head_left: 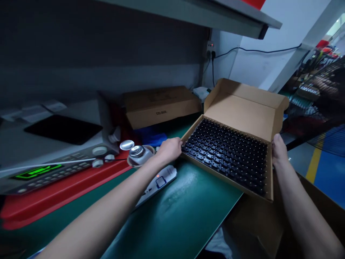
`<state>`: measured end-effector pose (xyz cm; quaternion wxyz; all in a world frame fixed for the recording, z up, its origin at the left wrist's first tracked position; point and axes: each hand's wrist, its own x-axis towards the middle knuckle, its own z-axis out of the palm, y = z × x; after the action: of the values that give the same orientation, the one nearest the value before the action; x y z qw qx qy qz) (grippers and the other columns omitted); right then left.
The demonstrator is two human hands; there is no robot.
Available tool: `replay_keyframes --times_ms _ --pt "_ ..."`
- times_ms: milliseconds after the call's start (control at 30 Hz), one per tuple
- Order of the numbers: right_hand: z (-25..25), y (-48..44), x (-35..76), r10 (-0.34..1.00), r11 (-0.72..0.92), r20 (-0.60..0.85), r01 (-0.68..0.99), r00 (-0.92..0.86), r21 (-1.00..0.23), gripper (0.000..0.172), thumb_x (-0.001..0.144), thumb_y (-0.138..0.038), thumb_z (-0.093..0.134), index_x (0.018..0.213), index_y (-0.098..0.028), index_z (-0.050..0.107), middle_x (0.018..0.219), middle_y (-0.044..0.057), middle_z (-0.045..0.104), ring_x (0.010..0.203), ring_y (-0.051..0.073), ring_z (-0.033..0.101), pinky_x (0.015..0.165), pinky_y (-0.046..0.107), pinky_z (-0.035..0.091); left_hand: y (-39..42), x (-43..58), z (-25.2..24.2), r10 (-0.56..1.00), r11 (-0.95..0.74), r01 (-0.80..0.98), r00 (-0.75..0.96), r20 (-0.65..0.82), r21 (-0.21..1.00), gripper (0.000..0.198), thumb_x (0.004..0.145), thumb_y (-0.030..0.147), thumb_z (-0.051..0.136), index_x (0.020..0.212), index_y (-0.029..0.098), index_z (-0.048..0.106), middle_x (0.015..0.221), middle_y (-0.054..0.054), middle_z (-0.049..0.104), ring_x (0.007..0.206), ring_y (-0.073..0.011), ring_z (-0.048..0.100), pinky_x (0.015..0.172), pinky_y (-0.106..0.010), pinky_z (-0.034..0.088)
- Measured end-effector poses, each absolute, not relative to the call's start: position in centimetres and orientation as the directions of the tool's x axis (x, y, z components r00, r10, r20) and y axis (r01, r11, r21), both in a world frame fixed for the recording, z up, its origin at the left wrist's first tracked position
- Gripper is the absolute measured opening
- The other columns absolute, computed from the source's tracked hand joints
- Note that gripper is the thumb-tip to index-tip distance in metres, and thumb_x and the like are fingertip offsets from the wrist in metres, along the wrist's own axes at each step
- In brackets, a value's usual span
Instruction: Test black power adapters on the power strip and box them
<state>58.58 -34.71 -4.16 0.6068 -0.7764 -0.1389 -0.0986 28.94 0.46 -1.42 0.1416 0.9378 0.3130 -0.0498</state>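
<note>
Between my two hands is an open cardboard box [229, 175], its lid [242, 108] folded up at the back. Rows of small black parts with shiny pins [226, 151] fill it; their exact kind I cannot make out. My left hand [170, 149] is closed on the box's left side wall. On the opposite side, my right hand [279, 149] grips the right wall near the lid's corner, its fingers partly hidden behind the box. The box is tilted and its front right corner reaches past the table edge.
A closed cardboard box [161, 106] lies at the back of the green table [185, 194]. To the left are a grey instrument [88, 154] with a green display, a dispenser bottle [140, 154] and a power strip [159, 183]. A shelf [188, 14] overhangs; a fan [320, 104] stands right.
</note>
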Motion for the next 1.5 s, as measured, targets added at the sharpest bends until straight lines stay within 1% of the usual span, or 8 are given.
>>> replay_keyframes --times_ms 333,567,667,767,900,1000,1167,1500 --pt "-5.3 -32.8 57.3 0.056 -0.006 0.271 0.272 0.961 -0.962 0.056 0.084 -0.062 0.063 0.122 -0.021 0.063 0.128 0.009 0.065 0.121 0.024 0.060 0.107 0.041 0.047 1.7 28.6 -0.6 0.582 -0.777 0.616 0.782 -0.223 0.129 0.031 0.098 0.029 0.040 0.102 0.016 0.067 0.104 -0.016 0.074 0.092 -0.0286 0.070 0.074 -0.032 0.048" --pt "-4.9 -32.1 58.3 0.074 -0.316 0.389 0.391 0.918 -0.864 0.048 0.085 -0.059 0.059 0.110 -0.018 0.066 0.113 0.013 0.066 0.116 0.031 0.060 0.105 0.050 0.046 1.2 26.8 0.5 0.582 -0.802 0.596 0.794 -0.173 0.041 0.026 0.096 0.030 0.046 0.108 0.015 0.064 0.104 -0.017 0.072 0.091 -0.0326 0.069 0.074 -0.036 0.049" --pt "-2.8 -32.9 56.3 0.032 -0.444 0.605 0.554 0.795 -0.704 0.055 0.078 -0.047 0.071 0.122 -0.015 0.062 0.128 0.016 0.058 0.127 0.032 0.051 0.113 0.051 0.036 0.7 26.5 2.1 0.465 -0.885 0.462 0.883 -0.068 -0.057 0.024 0.090 0.025 0.055 0.111 0.016 0.062 0.109 -0.015 0.068 0.094 -0.0312 0.068 0.072 -0.035 0.049" --pt "0.3 -31.9 52.1 0.255 -0.431 0.799 0.804 0.544 -0.410 0.040 0.085 -0.034 0.070 0.121 -0.017 0.065 0.119 0.012 0.063 0.115 0.026 0.059 0.102 0.042 0.046 0.5 26.8 3.2 0.290 -0.951 0.276 0.952 -0.095 -0.139 0.017 0.088 0.018 0.056 0.102 0.016 0.065 0.105 -0.012 0.068 0.093 -0.0270 0.068 0.070 -0.032 0.049" --pt "2.6 -28.0 45.0 0.791 -0.104 0.552 0.947 0.264 -0.304 0.016 0.094 -0.028 0.064 0.107 -0.020 0.068 0.099 0.005 0.070 0.089 0.018 0.067 0.082 0.031 0.053 0.4 27.7 3.3 0.170 -0.972 0.126 0.959 -0.226 -0.198 0.019 0.084 0.007 0.055 0.094 0.015 0.069 0.089 -0.011 0.071 0.083 -0.0247 0.070 0.068 -0.031 0.048" --pt "2.1 -24.8 41.6 0.953 -0.079 0.282 0.989 0.112 -0.126 0.016 0.098 -0.029 0.058 0.106 -0.018 0.067 0.094 0.006 0.070 0.081 0.018 0.066 0.069 0.028 0.050 0.5 28.1 3.3 0.120 -0.978 0.071 0.960 -0.254 -0.194 0.024 0.084 0.005 0.054 0.099 0.014 0.070 0.082 -0.010 0.073 0.078 -0.0235 0.071 0.068 -0.031 0.047" --pt "0.6 -21.4 39.7 0.990 -0.122 -0.060 0.987 0.128 0.102 0.012 0.096 -0.019 0.056 0.086 -0.017 0.062 0.081 0.005 0.069 0.066 0.016 0.061 0.054 0.026 0.033 1.5 28.4 3.4 0.080 -0.994 0.057 0.960 -0.267 -0.094 0.017 0.089 0.024 0.062 0.099 0.016 0.072 0.087 -0.009 0.074 0.079 -0.0238 0.070 0.067 -0.030 0.047" --pt "-1.0 -20.6 39.3 0.983 -0.182 -0.003 0.976 0.184 0.118 0.014 0.091 -0.009 0.050 0.083 -0.017 0.058 0.075 0.004 0.065 0.063 0.016 0.058 0.055 0.028 0.028 0.9 28.0 1.1 0.140 -0.989 0.129 0.971 -0.194 -0.071 0.027 0.082 0.016 0.057 0.105 0.012 0.069 0.101 -0.016 0.074 0.088 -0.0313 0.072 0.070 -0.036 0.051"
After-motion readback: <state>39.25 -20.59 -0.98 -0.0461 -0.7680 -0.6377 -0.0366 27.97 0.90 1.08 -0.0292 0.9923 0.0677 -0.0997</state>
